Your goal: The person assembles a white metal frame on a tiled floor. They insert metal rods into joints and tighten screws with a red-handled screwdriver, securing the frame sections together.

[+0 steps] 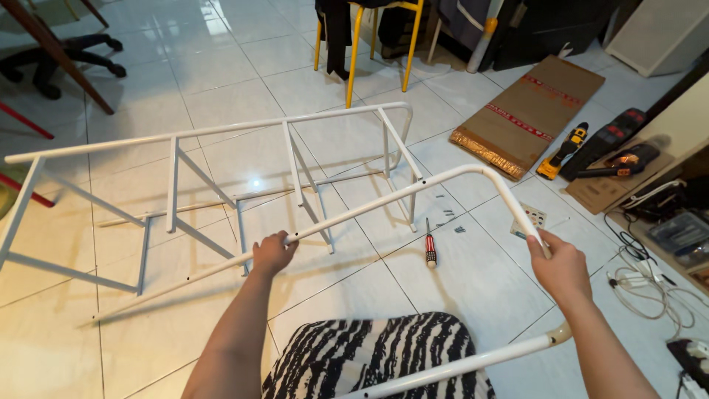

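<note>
My left hand (272, 253) grips a long white metal tube (384, 202) along its straight run. My right hand (559, 266) holds the same tube just past its curved bend, where it turns down toward me. The tube is lifted above the floor. Beyond it a white metal rack frame (292, 159) with several uprights and cross bars lies tilted on the tiles. A red-handled screwdriver (430, 248) and small loose screws (448, 220) lie on the floor between my hands.
A flat cardboard box (528, 114) lies at the back right, with a yellow power drill (562, 151) and tool case beside it. Cables and a power strip (650, 284) run along the right. A yellow-legged chair (354, 55) stands behind. My patterned lap (377, 355) shows below.
</note>
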